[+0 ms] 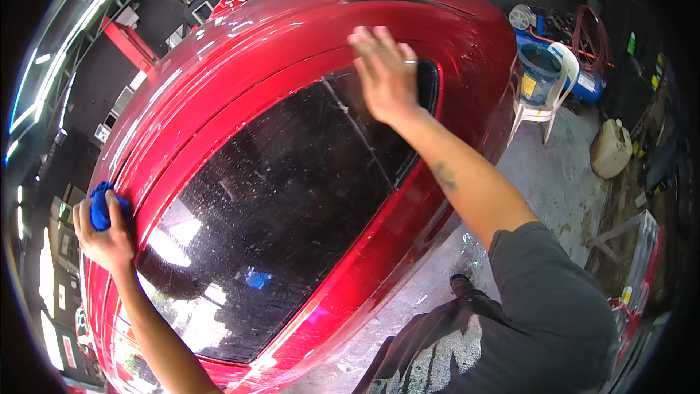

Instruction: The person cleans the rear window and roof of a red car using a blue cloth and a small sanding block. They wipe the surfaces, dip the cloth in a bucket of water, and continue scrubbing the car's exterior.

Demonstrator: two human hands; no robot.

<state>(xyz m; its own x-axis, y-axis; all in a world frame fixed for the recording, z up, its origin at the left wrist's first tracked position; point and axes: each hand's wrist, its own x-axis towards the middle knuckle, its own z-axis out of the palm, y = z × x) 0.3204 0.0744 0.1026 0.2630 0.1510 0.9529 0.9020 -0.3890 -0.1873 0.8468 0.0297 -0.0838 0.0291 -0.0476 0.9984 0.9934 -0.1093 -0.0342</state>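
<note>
A glossy red car (219, 102), its surface dotted with water drops, fills the middle of the head view. My left hand (108, 242) grips a bunched blue cloth (103, 204) at the car's far-left edge, above the roof line. Over by the rear end of the dark side window (270, 168), my right hand (386, 76) is laid out with fingers stretched, at the red panel above the glass. Slight blur softens its fingertips, and whether the palm presses on the paint I cannot tell. Spots and a blue reflection show on the glass.
To the right, a dark blue bucket (538, 73) sits on a white plastic chair (560, 98). Behind it lies a blue tank (588, 86). A whitish jerrycan (611, 149) stands on the grey floor (554, 175). A red post (130, 44) rises beyond the car.
</note>
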